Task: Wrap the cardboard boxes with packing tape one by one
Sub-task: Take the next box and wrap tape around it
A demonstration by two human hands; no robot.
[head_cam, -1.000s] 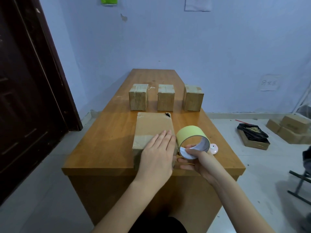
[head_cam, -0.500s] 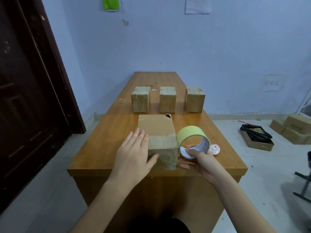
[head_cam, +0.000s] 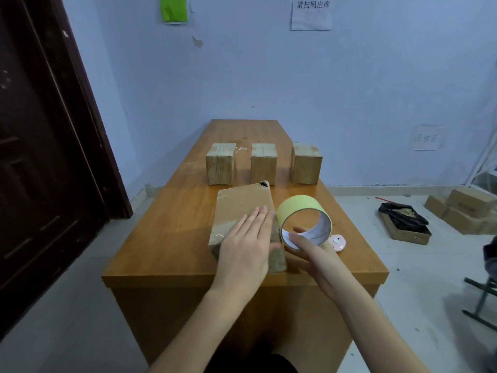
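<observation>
A brown cardboard box lies near the front of the wooden table, turned slightly askew. My left hand presses flat on its near top with straight fingers. Just right of the box stands a wide yellow-green tape roll on its side. My right hand holds the roll from the near side, thumb inside its core and fingers under it. Clear tape shows on the box's near end.
Three taped cardboard boxes stand in a row farther back. A small pink round object lies right of the roll. A dark door is at left; more boxes sit on the floor at right.
My left hand has slid from the box's left side back onto its top. The box has turned a little, its near end swung left. The tape roll stays in my right hand.
</observation>
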